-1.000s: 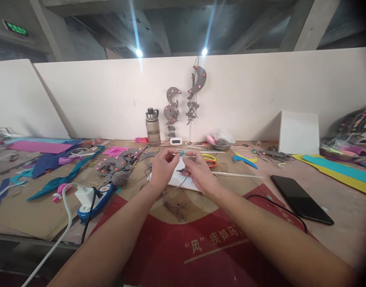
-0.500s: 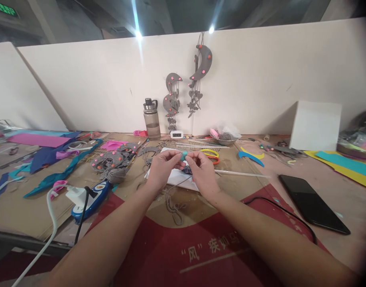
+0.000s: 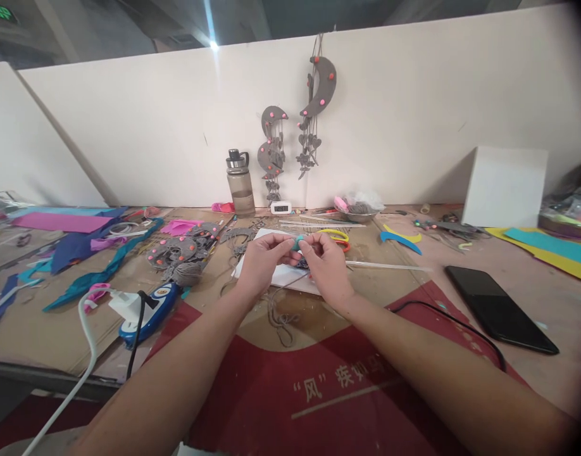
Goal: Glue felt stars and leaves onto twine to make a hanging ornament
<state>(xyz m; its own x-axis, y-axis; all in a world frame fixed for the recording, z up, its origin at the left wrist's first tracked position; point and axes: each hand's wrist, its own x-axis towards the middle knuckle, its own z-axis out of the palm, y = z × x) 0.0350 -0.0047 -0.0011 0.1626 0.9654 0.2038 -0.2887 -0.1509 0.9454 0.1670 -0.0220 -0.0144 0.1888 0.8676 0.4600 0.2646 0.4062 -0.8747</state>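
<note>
Between the fingertips of my left hand (image 3: 266, 258) and my right hand (image 3: 326, 263) is a small teal piece (image 3: 297, 242), pinched from both sides. Its exact kind is too small to make out; it could be felt or clay. Beneath my hands lies a white sheet (image 3: 290, 278), partly covered by them. A dark patterned thing shows just under my right fingers, mostly hidden. Grey yarn (image 3: 283, 316) trails from there in loose loops toward me. Scissors with yellow and orange handles (image 3: 337, 239) lie right behind my right hand.
Left are grey crescents with pink dots (image 3: 176, 250), teal fabric (image 3: 95, 272) and a blue power strip (image 3: 152, 313) with cables. A bottle (image 3: 240, 183) and small clock (image 3: 281, 207) stand at the back. A phone (image 3: 499, 310) lies right. Crescent hangings (image 3: 326, 85) are on the white board.
The view has tilted down slightly. Both hands still pinch the teal piece, which now sits deeper between the fingertips and shows less.
</note>
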